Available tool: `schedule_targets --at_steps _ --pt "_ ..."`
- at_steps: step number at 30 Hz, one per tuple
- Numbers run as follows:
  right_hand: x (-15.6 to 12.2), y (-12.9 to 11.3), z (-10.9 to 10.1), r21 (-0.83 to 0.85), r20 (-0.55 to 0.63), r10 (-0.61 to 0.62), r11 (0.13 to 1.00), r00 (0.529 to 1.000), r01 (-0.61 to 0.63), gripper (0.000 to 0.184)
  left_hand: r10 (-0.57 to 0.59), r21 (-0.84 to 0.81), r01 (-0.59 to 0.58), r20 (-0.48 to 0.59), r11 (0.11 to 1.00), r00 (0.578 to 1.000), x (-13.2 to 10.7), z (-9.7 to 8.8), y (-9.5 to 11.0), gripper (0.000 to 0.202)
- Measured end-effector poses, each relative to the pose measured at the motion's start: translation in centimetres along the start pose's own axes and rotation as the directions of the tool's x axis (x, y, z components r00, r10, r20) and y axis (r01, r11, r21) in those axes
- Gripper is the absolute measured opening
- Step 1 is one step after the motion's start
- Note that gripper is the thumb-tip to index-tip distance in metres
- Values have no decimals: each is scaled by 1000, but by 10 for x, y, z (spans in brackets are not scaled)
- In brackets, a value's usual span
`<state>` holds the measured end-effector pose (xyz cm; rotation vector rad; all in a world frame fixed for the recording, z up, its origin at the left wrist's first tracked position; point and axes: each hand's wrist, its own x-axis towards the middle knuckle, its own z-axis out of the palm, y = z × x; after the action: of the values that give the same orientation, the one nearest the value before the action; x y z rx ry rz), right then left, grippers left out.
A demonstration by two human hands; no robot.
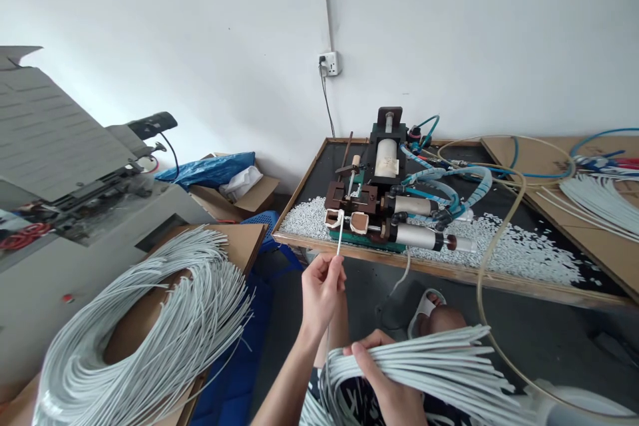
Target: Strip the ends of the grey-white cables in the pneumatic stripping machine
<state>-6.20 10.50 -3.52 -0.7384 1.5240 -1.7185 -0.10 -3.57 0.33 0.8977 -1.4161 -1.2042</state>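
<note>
**One wire raised to the machine, a bundle held across the lap**

At 8 o'clock in the head view a large coil of white wires point(150, 326) lies fanned over a cardboard box point(244, 239), with a grey machine point(60, 166) behind it at 9 o'clock.

The left hand point(322, 289) rises from the bottom centre, its forearm slanting up from 6 o'clock and the wrist bent slightly back. Its thumb and fingertips are pinched together on a single white wire point(339, 239), which stands nearly upright. The wire's top end reaches the front of the stripping machine point(384, 200), at the pale opening on the machine's left side; whether it is inside the opening I cannot tell.

That machine sits at about 12 o'clock of the hand, on the near edge of the counter point(449, 269), with white scraps point(509, 246) strewn around it and blue hoses point(449, 180) looping off to its right.

The right hand point(387, 383) lies low at 6 o'clock, palm down, fingers curled closed around a bundle of white wires point(439, 363). The bundle runs across the person's lap and spreads out toward 4 o'clock.

A sandalled foot point(424, 309) shows on the floor between the two hands and the counter. At 3 o'clock more white wires point(599, 200) rest on cardboard on the counter.
</note>
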Motion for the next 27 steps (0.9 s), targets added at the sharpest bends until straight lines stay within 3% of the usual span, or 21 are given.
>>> schedule_targets --at_steps 5,10,27 --pt "13 4 -13 -19 -16 90 996 996 -90 40 10 -25 -10 -4 1000 1000 19 17 -12 39" --pt "14 7 -22 9 -7 119 993 993 -119 35 -9 -28 7 -78 1000 997 31 25 -21 38" --pt "19 12 -22 15 6 97 995 995 -97 37 -33 -108 17 -147 994 989 38 26 -24 37"
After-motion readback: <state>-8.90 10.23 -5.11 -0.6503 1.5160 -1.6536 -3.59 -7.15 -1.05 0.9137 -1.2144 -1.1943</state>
